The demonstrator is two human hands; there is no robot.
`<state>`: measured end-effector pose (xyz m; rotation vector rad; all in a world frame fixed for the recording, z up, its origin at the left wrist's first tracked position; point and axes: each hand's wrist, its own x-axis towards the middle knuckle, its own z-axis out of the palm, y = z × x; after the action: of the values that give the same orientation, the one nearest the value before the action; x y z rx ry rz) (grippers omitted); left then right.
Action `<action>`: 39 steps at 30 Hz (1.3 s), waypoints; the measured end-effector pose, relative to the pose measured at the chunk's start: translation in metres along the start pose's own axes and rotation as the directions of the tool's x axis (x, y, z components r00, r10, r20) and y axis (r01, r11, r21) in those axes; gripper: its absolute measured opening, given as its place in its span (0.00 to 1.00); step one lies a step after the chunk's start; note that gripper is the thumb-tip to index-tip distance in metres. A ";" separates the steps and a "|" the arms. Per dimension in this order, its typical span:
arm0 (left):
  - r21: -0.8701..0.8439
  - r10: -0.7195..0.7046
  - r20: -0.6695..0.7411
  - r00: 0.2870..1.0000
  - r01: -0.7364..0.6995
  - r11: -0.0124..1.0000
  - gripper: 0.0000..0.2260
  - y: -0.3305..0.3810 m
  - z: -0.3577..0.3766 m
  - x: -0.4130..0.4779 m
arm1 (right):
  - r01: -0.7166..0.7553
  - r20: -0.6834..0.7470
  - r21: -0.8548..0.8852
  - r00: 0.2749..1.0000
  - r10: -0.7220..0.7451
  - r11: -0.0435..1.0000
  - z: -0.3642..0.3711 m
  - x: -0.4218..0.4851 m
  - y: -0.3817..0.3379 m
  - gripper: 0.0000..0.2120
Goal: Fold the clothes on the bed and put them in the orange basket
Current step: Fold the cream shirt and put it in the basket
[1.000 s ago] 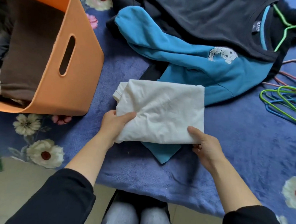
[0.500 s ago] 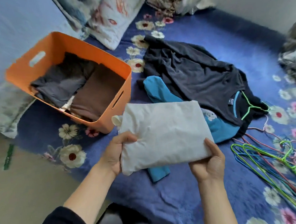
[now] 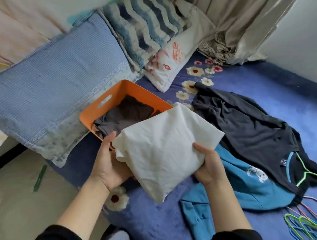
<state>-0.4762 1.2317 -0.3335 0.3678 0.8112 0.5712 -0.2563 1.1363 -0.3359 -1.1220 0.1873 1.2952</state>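
Observation:
A folded white garment (image 3: pixel 165 150) is held in the air over the near right corner of the orange basket (image 3: pixel 107 100). My left hand (image 3: pixel 108 163) grips its left edge from below, thumb up along the side. My right hand (image 3: pixel 209 165) holds its right edge, thumb on top. The basket holds folded dark grey and brown clothes (image 3: pixel 124 116). A dark long-sleeved top (image 3: pixel 246 129) lies spread on the blue floral bed cover (image 3: pixel 267 85), over a blue sweatshirt (image 3: pixel 242 184) with a white print.
A blue checked pillow (image 3: pixel 49 94) lies left of the basket, with a striped cushion (image 3: pixel 144 30) and a white printed pillow (image 3: pixel 176 52) behind it. Coloured hangers (image 3: pixel 306 231) are piled at the lower right. Curtains (image 3: pixel 243 26) hang at the back.
Both hands lifted the folded white garment off the bed and carried it left and away, over the basket's corner. The camera tilted up, showing pillows and curtain.

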 end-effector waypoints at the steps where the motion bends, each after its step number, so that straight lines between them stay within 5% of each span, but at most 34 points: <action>1: 0.093 -0.019 -0.051 0.999 0.024 0.995 0.20 0.022 -0.007 0.013 | -0.026 -0.014 -0.043 1.000 0.025 0.999 0.015 0.016 0.001 0.15; 7: 0.621 -0.122 -0.161 0.979 0.196 0.759 0.28 0.100 -0.039 0.080 | -0.104 -0.131 -0.216 0.988 0.077 0.971 0.068 0.088 0.008 0.14; 9: 0.739 -0.110 -0.178 0.978 0.207 0.641 0.19 0.106 -0.047 0.097 | -0.104 -0.198 -0.286 0.979 0.048 0.952 0.071 0.108 0.013 0.15; 11: 0.887 -0.118 -0.177 0.977 0.210 0.410 0.12 0.103 -0.052 0.112 | -0.072 -0.320 -0.462 0.943 -0.090 0.884 0.068 0.130 0.020 0.12; 14: 0.979 -0.200 -0.196 0.960 0.203 0.010 0.10 0.083 -0.058 0.131 | -0.189 -0.444 -0.782 0.838 -0.319 0.593 0.066 0.147 0.030 0.08; 17: 0.959 -0.206 -0.194 0.959 0.141 -0.246 0.14 0.062 -0.063 0.148 | -0.237 -0.378 -0.896 0.851 -0.364 0.376 0.071 0.149 0.040 0.23; 20: 0.920 -0.144 -0.179 0.973 0.114 -0.375 0.33 0.050 -0.069 0.154 | -0.140 -0.091 -0.989 0.805 -0.587 -0.039 0.078 0.144 0.052 0.35; 22: 0.862 -0.039 -0.053 0.998 0.025 -0.506 0.40 0.044 -0.060 0.148 | -0.078 0.139 -0.927 0.837 -0.529 -0.367 0.081 0.145 0.058 0.36; 24: 0.849 -0.075 0.084 0.994 -0.111 -0.517 0.41 0.034 -0.050 0.143 | 0.068 0.263 -0.861 0.908 -0.327 -0.503 0.082 0.153 0.060 0.34; 27: 0.905 -0.227 -0.086 0.970 -0.019 -0.424 0.53 0.013 -0.046 0.150 | 0.140 0.274 -0.805 0.950 -0.152 -0.576 0.077 0.176 0.056 0.33; 30: 0.863 -0.310 -0.259 0.915 0.075 -0.499 0.62 -0.001 -0.049 0.166 | 0.125 0.196 -0.807 0.979 -0.062 -0.577 0.065 0.205 0.053 0.32; 39: 0.774 -0.293 -0.463 0.837 0.220 -0.593 0.62 -0.016 -0.043 0.186 | 0.186 0.164 -0.815 0.982 0.089 -0.549 0.058 0.229 0.055 0.36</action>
<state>-0.4011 1.3357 -0.4759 1.8465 1.1427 -1.1903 -0.2514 1.3228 -0.4906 -2.5500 -1.8011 1.1528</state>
